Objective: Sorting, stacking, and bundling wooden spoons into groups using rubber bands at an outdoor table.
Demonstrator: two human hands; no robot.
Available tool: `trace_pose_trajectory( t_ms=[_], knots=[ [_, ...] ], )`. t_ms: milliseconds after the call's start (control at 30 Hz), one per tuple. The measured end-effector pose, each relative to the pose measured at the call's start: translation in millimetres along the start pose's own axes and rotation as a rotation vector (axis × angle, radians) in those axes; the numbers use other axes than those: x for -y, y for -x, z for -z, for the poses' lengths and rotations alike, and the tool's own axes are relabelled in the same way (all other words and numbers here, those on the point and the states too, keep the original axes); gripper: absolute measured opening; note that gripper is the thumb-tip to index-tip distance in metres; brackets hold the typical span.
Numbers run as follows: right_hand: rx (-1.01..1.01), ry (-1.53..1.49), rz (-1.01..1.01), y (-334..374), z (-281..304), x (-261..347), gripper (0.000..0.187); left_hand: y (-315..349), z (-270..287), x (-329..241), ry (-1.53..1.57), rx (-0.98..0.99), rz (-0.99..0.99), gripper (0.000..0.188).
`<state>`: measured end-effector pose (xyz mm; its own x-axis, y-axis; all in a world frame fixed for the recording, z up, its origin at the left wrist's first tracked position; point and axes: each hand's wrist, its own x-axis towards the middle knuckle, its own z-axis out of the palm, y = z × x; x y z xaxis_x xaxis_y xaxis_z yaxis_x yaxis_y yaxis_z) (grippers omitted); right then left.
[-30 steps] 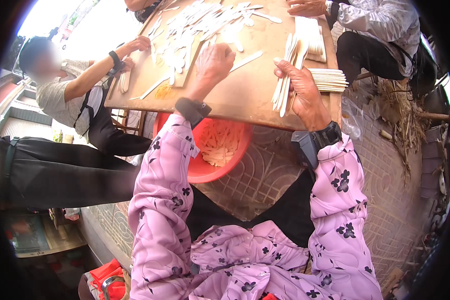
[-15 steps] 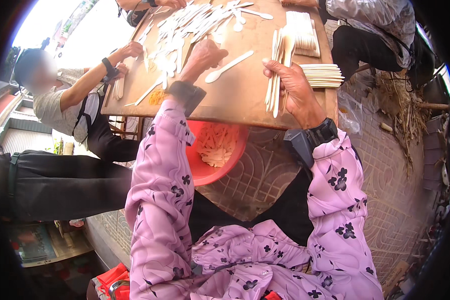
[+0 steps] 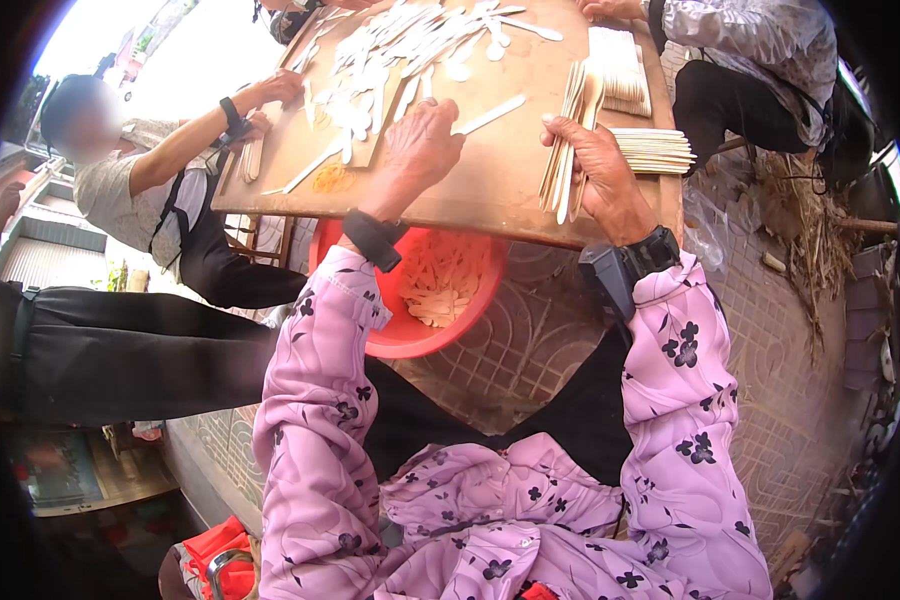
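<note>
My right hand is closed around an upright bundle of pale wooden spoons, near the table's right front corner. One spoon's broad end stands out at the bundle's right side. My left hand, fingers curled down, is on a single wooden spoon lying on the tabletop. That spoon's handle shows to the right of the fingers, while its bowl end is hidden beneath the hand. Beyond my left hand spreads a loose pile of wooden spoons.
The brown table has stacked spoons at its right side and another stack nearer me. Under the front edge stands a red basin holding wooden pieces. A co-worker's hand reaches in from the left; others work at the far side.
My left hand has come down and right onto the single spoon, covering its bowl end. My right hand keeps its bundle. The whole view has shifted slightly.
</note>
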<state>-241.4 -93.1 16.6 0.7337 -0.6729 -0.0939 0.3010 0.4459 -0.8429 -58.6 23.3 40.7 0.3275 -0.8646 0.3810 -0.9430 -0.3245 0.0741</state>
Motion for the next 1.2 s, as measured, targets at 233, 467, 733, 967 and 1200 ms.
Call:
trace_pose_trajectory(
  t_ms=[233,467,733,967,1200],
  knots=[
    [-0.006,0.114,0.033,1,-2,5,0.018,-12,-6,17,0.195,0.417,0.213,0.018],
    [0.128,0.459,0.437,-10,-9,-11,0.021,4,52,-34,0.653,0.534,0.214,0.019],
    [0.403,0.366,0.094,13,-29,11,0.021,-28,69,-16,1.256,0.271,0.457,0.025],
    [0.143,-0.034,-0.04,5,-19,13,0.018,-86,-38,90,0.142,-0.209,0.247,0.029],
    [0.079,-0.066,-0.06,13,-16,15,0.014,-127,-64,102,-0.071,0.017,0.289,0.023]
  ],
)
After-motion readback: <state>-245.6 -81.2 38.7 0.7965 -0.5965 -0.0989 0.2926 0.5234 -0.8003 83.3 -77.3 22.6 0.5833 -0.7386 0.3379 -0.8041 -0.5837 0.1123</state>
